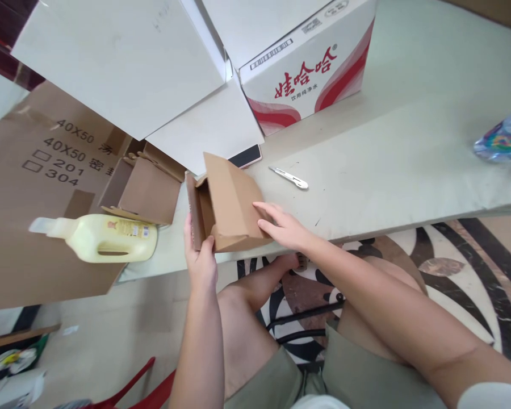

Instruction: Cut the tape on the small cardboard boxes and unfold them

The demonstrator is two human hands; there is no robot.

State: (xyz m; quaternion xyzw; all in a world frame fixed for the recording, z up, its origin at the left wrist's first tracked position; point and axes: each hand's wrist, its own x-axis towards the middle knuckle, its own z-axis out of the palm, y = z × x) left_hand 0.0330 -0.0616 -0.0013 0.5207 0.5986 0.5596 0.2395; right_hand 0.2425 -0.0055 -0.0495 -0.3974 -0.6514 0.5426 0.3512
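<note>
A small brown cardboard box (pixel 225 201) stands partly folded at the table's near edge, its flaps open toward the left. My left hand (pixel 200 258) grips its lower left corner, thumb on the front and fingers behind. Flat against the box's right side lies my right hand (pixel 281 224), fingers stretched out. A second small brown box (pixel 147 190) lies open just to the left.
A pale yellow bottle (pixel 104 238) lies on its side on a large flat brown carton (pixel 21 170). A white utility knife (pixel 289 178), a phone (pixel 247 155), a red-and-white printed carton (pixel 306 62), white sheets (pixel 123 57) and a plastic bottle (pixel 505 136) are on the table (pixel 409 142).
</note>
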